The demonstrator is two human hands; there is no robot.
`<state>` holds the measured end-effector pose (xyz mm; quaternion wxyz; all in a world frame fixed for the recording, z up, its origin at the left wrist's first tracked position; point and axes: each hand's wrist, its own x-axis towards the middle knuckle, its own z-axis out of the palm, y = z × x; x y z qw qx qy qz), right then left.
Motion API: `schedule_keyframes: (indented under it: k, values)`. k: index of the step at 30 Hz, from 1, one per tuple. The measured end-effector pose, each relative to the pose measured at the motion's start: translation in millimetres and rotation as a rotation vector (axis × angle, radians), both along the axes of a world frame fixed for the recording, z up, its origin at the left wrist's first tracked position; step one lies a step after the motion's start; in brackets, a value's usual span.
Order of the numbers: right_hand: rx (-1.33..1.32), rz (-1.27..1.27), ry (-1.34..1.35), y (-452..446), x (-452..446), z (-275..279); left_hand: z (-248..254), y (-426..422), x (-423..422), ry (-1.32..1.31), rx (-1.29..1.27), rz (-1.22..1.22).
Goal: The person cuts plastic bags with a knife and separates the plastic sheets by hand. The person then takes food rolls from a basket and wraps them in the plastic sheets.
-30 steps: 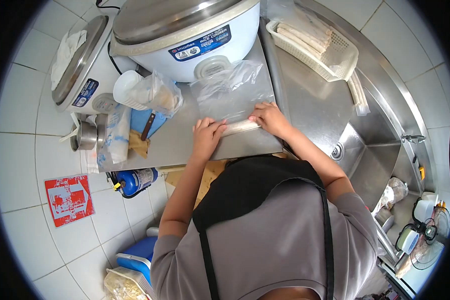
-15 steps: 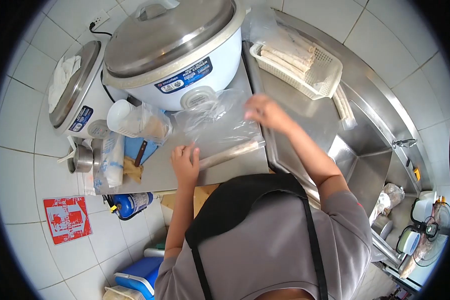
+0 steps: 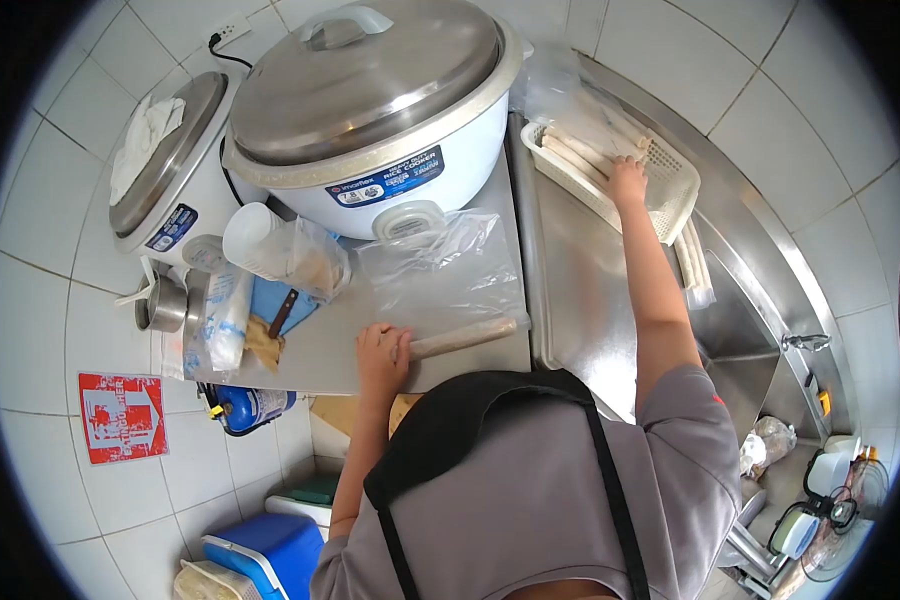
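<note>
My left hand (image 3: 382, 358) lies on the counter with its fingers curled over the left end of a long pale roll (image 3: 465, 338). The roll lies along the lower edge of a clear plastic bag (image 3: 440, 270) spread flat on the metal. Out to the right, my right hand (image 3: 627, 180) reaches into a cream plastic basket (image 3: 678, 200). Its fingers close at the end of one of several pale rolls (image 3: 575, 155) there; the fingertips are partly hidden. Clear plastic (image 3: 550, 85) partly covers those rolls.
A large rice cooker (image 3: 370, 130) stands behind the bag, with a second cooker (image 3: 170, 170) to its left. Plastic cups (image 3: 255, 235), a brown-handled knife (image 3: 283, 312) and a small metal pot (image 3: 162, 305) sit at the counter's left. A sink (image 3: 735, 330) and faucet (image 3: 808, 342) are at right.
My right hand has moved from the bag's right side out to the rolls in the basket. My left hand has stayed by the roll's left end, its fingers now more curled.
</note>
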<state>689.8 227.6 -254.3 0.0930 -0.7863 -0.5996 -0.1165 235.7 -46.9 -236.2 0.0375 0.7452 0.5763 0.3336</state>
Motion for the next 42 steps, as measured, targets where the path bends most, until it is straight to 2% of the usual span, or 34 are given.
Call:
schedule_keyframes:
  k: [8, 9, 11, 15, 17, 19, 22, 25, 27, 30, 33, 36, 39, 40, 42]
  values:
    - [-0.062, 0.057, 0.080, 0.0, 7.8, 6.6, 0.3, -2.0, -0.4, 0.007, 0.020, 0.024]
    - [-0.065, 0.081, 0.163, 3.6, 12.8, 12.5, 1.1, -2.2, -1.5, 0.012, 0.027, 0.018]
    - [-0.070, 0.132, 0.332, 12.1, 20.2, 41.7, 4.4, -2.2, -3.9, 0.021, 0.044, 0.011]
    - [0.113, 0.365, 0.286, 22.5, -7.6, 125.6, 12.8, 1.2, -5.1, 0.034, 0.084, -0.013]
    - [0.113, 0.410, 0.263, 9.5, -41.4, 172.9, 18.1, 6.5, -0.7, 0.013, 0.095, -0.041]
    - [0.016, 0.449, 0.123, -17.3, -77.4, 214.7, 28.5, 13.5, 9.9, -0.093, 0.061, -0.102]
    - [-0.054, 0.641, 0.159, -68.0, -117.4, 245.7, 43.5, 24.5, 27.4, -0.370, -0.145, -0.202]
    - [-0.164, 0.878, 0.545, -115.3, -138.5, 255.3, 42.6, 44.4, 36.7, -0.631, -0.263, -0.241]
    - [-0.334, 0.939, 0.891, -125.4, -146.2, 234.0, 40.5, 51.5, 38.9, -0.870, -0.349, -0.189]
    - [-0.384, 0.955, 1.271, -149.9, -165.5, 177.9, 55.5, 52.5, 3.8, -1.387, -0.997, -0.296]
    - [-0.423, 0.902, 1.440, -162.4, -169.1, 100.5, 41.3, 50.0, -24.5, -1.125, -1.008, -0.246]
    - [-0.480, 0.847, 1.521, -178.3, -170.9, 40.3, 17.4, 47.7, -35.4, -0.751, -0.886, -0.269]
    - [-0.412, 0.888, 1.250, -198.3, -173.0, 28.0, -0.4, 38.4, -25.7, -0.648, -0.712, -0.303]
    - [-0.393, 0.977, 1.180, -200.2, -173.3, 25.5, -1.9, 36.5, -24.2, -0.585, -0.683, -0.310]
    - [-0.490, 0.997, 1.123, -201.9, -169.7, 28.2, -3.6, 30.7, -23.3, -0.461, -0.629, -0.322]
